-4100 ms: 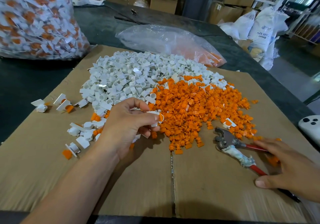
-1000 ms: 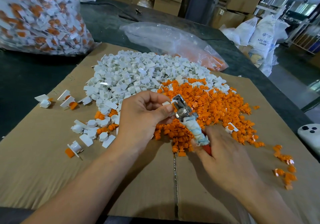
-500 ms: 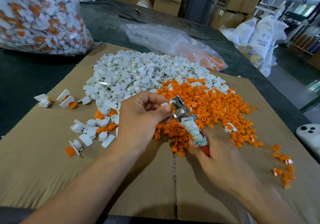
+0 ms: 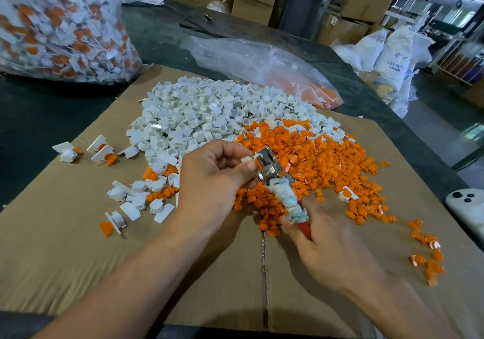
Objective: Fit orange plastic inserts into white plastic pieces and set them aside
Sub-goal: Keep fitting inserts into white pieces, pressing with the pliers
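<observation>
Head view: the left hand [image 4: 214, 178] is pinching a small white piece [image 4: 246, 159] between thumb and fingertips, its grip clenched on it, and is holding it at the metal head of the pliers [image 4: 268, 167]. Whether an insert is sitting in that piece cannot be told. The right hand [image 4: 332, 247] is grasping the pliers by their cloth-wrapped, red handles, its grip closed round them. Both hands are working over the near edge of the orange inserts [image 4: 327, 160], which are lying heaped on a cardboard sheet [image 4: 65, 247], touching the heap of white pieces [image 4: 204, 113]. A few fitted pieces [image 4: 100, 151] are lying apart to the left. The cardboard is lying on a dark table [image 4: 39, 118], where a full bag [image 4: 60, 24] of white-and-orange parts is standing far left and a flatter plastic bag [image 4: 275, 68] is lying behind the heaps.
</observation>
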`<act>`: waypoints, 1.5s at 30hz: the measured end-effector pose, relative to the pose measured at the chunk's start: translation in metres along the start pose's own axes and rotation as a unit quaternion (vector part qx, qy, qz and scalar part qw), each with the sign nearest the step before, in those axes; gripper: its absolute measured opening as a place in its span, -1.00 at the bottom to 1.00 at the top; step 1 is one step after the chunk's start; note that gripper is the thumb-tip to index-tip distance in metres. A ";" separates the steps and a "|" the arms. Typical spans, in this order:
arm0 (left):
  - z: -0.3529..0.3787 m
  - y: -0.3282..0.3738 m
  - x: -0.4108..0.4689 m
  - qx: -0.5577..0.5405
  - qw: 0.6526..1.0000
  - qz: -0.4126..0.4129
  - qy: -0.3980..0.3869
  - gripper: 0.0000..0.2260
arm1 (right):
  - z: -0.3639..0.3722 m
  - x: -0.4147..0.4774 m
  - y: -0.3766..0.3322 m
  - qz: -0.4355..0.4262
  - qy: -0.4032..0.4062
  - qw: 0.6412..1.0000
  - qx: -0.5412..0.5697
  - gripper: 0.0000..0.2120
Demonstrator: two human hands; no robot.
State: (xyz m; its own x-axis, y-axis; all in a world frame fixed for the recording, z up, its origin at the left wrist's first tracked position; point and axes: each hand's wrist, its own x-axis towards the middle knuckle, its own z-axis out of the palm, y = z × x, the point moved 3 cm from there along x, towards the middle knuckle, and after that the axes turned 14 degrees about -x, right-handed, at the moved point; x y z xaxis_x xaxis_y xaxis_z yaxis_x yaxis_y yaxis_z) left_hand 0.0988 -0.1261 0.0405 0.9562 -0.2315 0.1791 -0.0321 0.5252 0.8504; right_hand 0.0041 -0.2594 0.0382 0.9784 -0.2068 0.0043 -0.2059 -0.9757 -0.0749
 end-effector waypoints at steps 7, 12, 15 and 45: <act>0.000 -0.001 0.000 0.002 1.000 -0.002 0.007 -0.77 | 0.001 0.000 -0.002 0.002 0.000 1.000 -0.006 -0.70; -0.001 0.000 0.000 0.005 1.000 0.002 0.011 -0.76 | 0.002 0.000 -0.003 -0.002 0.004 1.000 -0.003 -0.69; -0.001 -0.001 0.000 0.009 1.000 0.004 0.014 -0.75 | 0.001 0.000 -0.003 -0.004 0.006 1.000 -0.002 -0.69; -0.009 0.000 0.003 -0.071 0.993 -0.067 0.069 -0.85 | -0.003 -0.020 0.059 0.049 0.008 0.999 0.019 -0.76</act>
State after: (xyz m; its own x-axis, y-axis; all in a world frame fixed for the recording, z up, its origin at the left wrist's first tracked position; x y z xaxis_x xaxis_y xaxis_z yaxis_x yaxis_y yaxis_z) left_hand 0.1040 -0.1199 0.0367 0.9802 -0.1977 -0.0095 0.1304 0.6091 0.7823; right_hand -0.0279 -0.3134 0.0366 0.9531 -0.3023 0.0117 -0.2991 -0.9473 -0.1144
